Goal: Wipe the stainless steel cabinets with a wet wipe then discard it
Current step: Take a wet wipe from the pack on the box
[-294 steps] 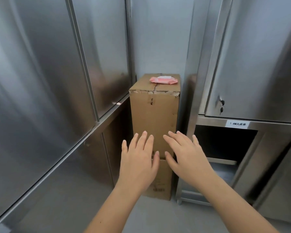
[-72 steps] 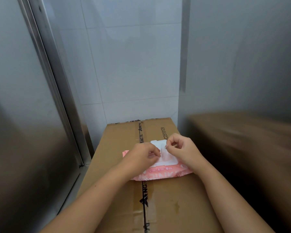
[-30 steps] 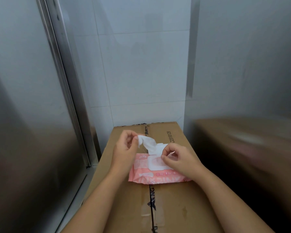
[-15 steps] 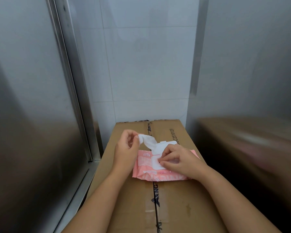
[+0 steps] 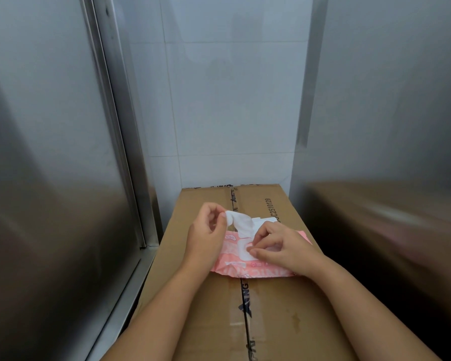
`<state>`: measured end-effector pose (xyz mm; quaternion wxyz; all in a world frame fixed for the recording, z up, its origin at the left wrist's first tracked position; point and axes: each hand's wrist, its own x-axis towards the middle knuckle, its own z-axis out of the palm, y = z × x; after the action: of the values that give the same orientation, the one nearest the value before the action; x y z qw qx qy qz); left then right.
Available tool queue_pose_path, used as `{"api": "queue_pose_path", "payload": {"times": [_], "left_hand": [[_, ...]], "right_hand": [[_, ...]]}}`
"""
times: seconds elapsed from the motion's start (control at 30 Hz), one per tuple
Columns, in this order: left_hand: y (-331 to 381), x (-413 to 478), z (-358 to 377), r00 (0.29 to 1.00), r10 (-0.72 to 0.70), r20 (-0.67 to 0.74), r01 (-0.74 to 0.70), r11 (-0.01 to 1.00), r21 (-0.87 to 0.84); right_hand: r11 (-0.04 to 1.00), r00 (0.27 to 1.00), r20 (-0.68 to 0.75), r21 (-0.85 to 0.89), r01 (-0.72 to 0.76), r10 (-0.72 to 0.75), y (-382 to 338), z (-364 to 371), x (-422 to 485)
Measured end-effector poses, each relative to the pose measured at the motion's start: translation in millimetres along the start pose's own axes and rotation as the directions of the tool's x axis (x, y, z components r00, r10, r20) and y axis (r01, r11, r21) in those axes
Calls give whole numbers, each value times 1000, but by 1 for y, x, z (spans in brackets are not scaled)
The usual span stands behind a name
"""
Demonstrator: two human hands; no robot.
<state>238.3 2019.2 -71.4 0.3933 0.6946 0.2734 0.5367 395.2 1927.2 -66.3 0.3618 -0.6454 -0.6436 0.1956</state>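
pinching the top end of a white wet wipe between thumb and forefinger, the left hand sits a little left of the frame's centre, its other fingers loosely curled. the wipe runs in a twisted strip down and to the right from that pinch into the opening of a pink wipe pack, so it is partly out and its lower end is still inside. the right hand, just right of centre, has its fingers curled and its fingertips and thumb pressed on the white flap on top of the pack, holding it down. the pack lies flat across the top of a brown cardboard box that fills the lower middle of the frame, with dark printed tape running along its centre seam under the pack. a stainless steel cabinet door takes up the left side of the frame, and another stainless steel cabinet side the right, its lower part showing a blurred brown reflection. between them, in the upper centre, is a white tiled wall behind the box.
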Motion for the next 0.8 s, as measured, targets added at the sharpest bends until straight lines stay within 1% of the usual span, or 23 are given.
{"api": "queue_pose_path", "payload": {"times": [0.1, 0.17, 0.27, 0.33, 0.37, 0.43, 0.53, 0.6, 0.67, 0.8], "left_hand": [[1, -2, 0, 1000, -2, 9, 2, 1000, 0], [2, -2, 0, 1000, -4, 10, 4, 1000, -1], [5, -4, -1, 1000, 6, 13, -6, 1000, -6], [9, -5, -1, 1000, 9, 19, -9, 1000, -19], [11, -6, 0, 1000, 11, 24, -10, 999, -30], [16, -8, 2, 999, 19, 33, -18, 999, -47], [26, -11, 5, 999, 25, 48, -20, 996, -92], [36, -11, 6, 998, 11, 57, -3, 990, -138], [48, -9, 6, 997, 3, 73, 10, 985, -172], [73, -13, -2, 991, 23, 135, 6, 978, -207]], "right_hand": [[997, 998, -17, -38, 67, -68, -3, 0, -2], [993, 993, -56, -68, 99, -103, -5, 0, -4], [992, 968, -221, -58, 111, -121, -8, -3, -5], [980, 926, -330, -131, 149, -185, -12, -4, -5], [972, 908, -360, -171, 163, -216, -15, -4, -6], [963, 894, -375, -200, 181, -246, -22, -3, -6], [955, 895, -350, -201, 216, -276, -34, -1, -7], [933, 874, -354, -256, 252, -333, -42, 0, -9], [921, 845, -391, -282, 268, -366, -50, 1, -13], [921, 801, -473, -302, 245, -368, -61, -5, -21]]}}
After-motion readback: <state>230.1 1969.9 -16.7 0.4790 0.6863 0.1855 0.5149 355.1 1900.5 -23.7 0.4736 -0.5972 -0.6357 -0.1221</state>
